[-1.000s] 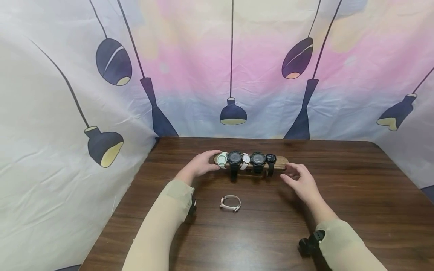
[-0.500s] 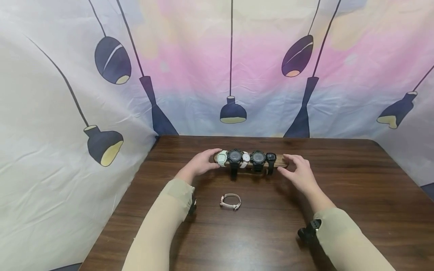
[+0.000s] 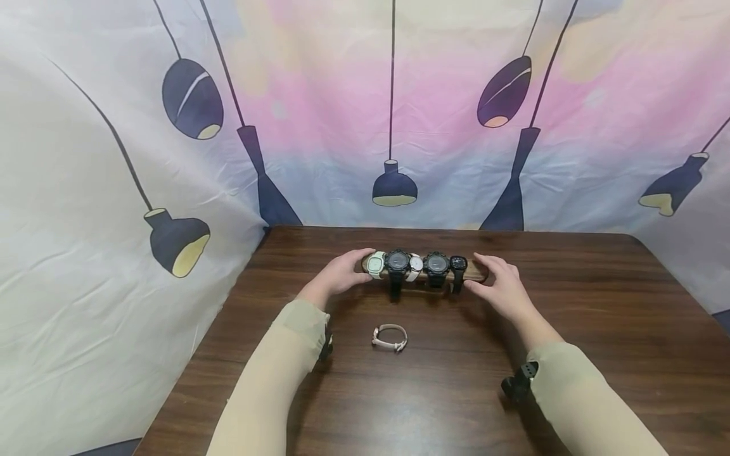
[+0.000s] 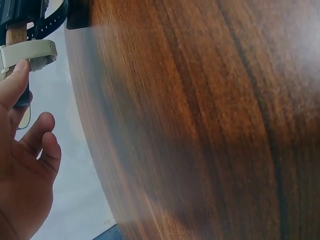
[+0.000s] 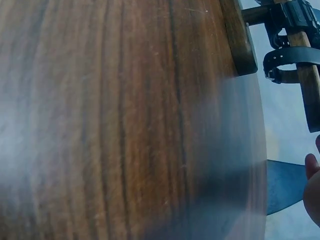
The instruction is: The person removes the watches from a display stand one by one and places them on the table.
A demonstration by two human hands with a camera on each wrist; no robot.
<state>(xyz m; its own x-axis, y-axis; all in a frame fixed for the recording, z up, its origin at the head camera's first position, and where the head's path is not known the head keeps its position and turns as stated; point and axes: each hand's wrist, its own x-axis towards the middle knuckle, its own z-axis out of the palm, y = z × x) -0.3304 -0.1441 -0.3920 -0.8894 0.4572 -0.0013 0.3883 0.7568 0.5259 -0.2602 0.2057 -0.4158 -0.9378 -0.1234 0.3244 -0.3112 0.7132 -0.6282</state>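
Near the back of the table stands a wooden watch stand (image 3: 474, 271). On its bar is a row of watches: a pale green watch (image 3: 375, 265), a black digital watch (image 3: 397, 260), a small white-strapped watch (image 3: 416, 263), a second black digital watch (image 3: 437, 263) and a black square watch (image 3: 458, 263). My left hand (image 3: 339, 272) grips the bar's left end, its thumb against the pale strap in the left wrist view. My right hand (image 3: 504, 288) spans the right end between thumb and forefinger; the right wrist view cuts off most of it.
A pale-strapped wristwatch (image 3: 390, 338) lies on its side, strap buckled into a loop, on the brown wooden table (image 3: 433, 392) in front of the stand. Behind the table hangs a cloth backdrop (image 3: 331, 126) printed with lamps.
My right hand has moved slightly inward and back, so its thumb and forefinger now straddle the bar's right end. The left hand and the watches stay put.
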